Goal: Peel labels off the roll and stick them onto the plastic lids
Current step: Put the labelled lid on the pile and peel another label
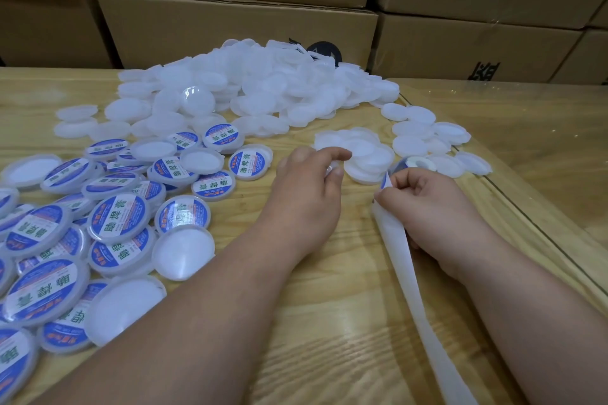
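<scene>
A big heap of blank white plastic lids (pixel 260 82) covers the far middle of the wooden table (pixel 329 322). Lids with blue and white labels (pixel 118 217) lie spread at the left. My left hand (pixel 309 187) pinches a small lid by its edge beside a short stack of blank lids (pixel 362 151). My right hand (pixel 427 204) pinches the label strip where a blue label (pixel 384 178) lifts off. The label roll (pixel 413 164) lies just beyond that hand. An empty white backing strip (pixel 418 299) trails toward me.
Brown cardboard boxes (pixel 237 29) are stacked along the far side of the table. More blank lids (pixel 424 135) lie at the right, near a seam in the glass tabletop (pixel 513 181).
</scene>
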### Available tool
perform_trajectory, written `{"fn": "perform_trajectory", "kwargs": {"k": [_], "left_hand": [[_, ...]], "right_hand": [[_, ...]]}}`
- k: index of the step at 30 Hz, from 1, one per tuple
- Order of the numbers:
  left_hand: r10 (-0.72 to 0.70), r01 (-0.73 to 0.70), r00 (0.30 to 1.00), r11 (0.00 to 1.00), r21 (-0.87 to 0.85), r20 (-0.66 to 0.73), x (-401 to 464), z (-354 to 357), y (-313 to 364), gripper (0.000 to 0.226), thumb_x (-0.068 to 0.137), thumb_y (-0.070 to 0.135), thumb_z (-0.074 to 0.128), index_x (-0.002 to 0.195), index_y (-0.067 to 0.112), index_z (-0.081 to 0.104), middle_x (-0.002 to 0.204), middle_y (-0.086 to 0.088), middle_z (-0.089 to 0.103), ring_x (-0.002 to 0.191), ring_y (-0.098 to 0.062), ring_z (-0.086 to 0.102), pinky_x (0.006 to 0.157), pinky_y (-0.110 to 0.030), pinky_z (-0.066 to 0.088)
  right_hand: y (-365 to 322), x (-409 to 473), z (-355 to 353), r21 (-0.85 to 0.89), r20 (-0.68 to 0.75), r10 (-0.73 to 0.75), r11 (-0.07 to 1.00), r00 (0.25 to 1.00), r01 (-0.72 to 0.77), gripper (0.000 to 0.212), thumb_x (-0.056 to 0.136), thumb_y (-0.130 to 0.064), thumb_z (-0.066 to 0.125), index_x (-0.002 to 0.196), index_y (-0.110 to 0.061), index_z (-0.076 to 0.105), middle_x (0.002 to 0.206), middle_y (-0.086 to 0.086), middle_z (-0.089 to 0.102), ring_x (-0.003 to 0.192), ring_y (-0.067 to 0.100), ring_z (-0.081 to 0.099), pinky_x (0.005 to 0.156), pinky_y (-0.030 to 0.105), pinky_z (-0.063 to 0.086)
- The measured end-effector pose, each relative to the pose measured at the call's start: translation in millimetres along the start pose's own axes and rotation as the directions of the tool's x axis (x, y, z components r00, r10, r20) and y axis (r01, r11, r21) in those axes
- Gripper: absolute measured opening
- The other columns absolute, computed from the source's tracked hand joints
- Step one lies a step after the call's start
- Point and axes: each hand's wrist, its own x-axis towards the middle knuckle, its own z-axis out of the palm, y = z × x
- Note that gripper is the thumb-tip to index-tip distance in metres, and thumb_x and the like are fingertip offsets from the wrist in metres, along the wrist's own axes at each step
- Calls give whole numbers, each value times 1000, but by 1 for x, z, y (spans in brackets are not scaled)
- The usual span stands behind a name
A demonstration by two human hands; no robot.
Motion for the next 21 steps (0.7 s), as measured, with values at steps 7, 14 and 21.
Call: {"fn": "perform_trajectory", "kwargs": {"k": [7, 14, 21], "left_hand": [[78, -75, 997, 993, -87, 30, -2, -2, 1, 32, 105, 19, 48, 133, 29, 60, 134, 8, 54, 112, 11, 44, 91, 6, 25], [56, -47, 993, 995, -83, 100, -2, 0, 2, 25, 95, 28, 64, 116, 40, 71, 107, 14, 61, 104, 4, 53, 84, -1, 35], [12, 9, 995, 975, -223, 96, -3, -1, 4, 23, 90, 31, 73, 110, 41, 70, 97, 14, 72, 97, 2, 64, 86, -16, 50]], "right_hand": [[1, -1, -1, 47, 22, 19, 999, 1000, -20, 6, 89, -12, 63, 91, -7, 65, 58, 0, 48, 47, 15, 39, 42, 24, 32], [-1, -5, 4, 84, 50, 21, 996, 999, -25, 7, 91, -14, 64, 88, -9, 68, 67, 9, 58, 58, 19, 50, 46, 26, 41], [-3, -11, 9, 155, 102, -44, 988, 994, 27, 8, 94, -20, 70, 90, -14, 73, 79, 15, 69, 74, 22, 54, 71, 39, 39]]}}
